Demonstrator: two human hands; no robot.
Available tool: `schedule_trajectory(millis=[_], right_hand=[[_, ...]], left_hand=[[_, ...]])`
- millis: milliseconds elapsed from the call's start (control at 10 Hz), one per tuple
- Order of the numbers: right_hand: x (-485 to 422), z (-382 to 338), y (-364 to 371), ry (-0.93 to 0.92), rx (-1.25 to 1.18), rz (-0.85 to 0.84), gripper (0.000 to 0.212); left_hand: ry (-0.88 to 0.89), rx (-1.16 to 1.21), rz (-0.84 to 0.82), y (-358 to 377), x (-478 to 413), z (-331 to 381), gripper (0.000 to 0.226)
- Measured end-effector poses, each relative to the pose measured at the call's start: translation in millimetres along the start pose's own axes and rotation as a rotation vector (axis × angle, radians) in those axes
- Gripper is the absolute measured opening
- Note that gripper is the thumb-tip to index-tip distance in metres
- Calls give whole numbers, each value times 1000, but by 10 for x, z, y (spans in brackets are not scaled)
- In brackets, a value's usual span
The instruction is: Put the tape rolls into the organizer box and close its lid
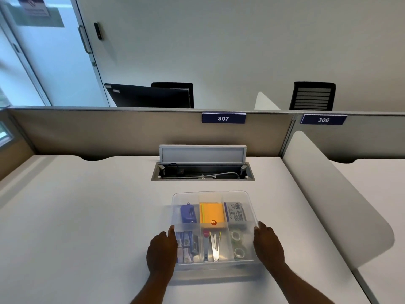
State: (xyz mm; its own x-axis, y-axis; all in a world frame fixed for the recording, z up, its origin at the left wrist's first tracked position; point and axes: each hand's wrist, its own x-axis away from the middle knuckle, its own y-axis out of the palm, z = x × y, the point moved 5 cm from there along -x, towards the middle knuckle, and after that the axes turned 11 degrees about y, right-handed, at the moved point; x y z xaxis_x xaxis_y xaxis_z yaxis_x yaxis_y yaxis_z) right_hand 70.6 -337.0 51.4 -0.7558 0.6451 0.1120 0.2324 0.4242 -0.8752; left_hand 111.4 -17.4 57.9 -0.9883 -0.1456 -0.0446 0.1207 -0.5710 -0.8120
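Both our hands grip the sides of the clear organizer box (213, 229) on the white surface (87, 216).

Our left hand (162, 251) presses flat against the box's left wall and our right hand (268, 244) against its right wall, fingers (262, 227) held together along the frosted plastic. We cannot tell whether the lid is on. Two clear tape rolls (237, 243) lie in the near right compartment, one behind the other. The middle compartments hold an orange sticky-note pad (212, 212) and a staple remover (215, 245); a blue hole punch (188, 213) sits far left.
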Motion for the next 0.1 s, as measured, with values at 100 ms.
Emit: schedule_trajectory(millis=[100], right_hand=[[-50, -181, -47, -183, 196, 126, 49]], left_hand=[[168, -5, -48, 8, -130, 144, 67]])
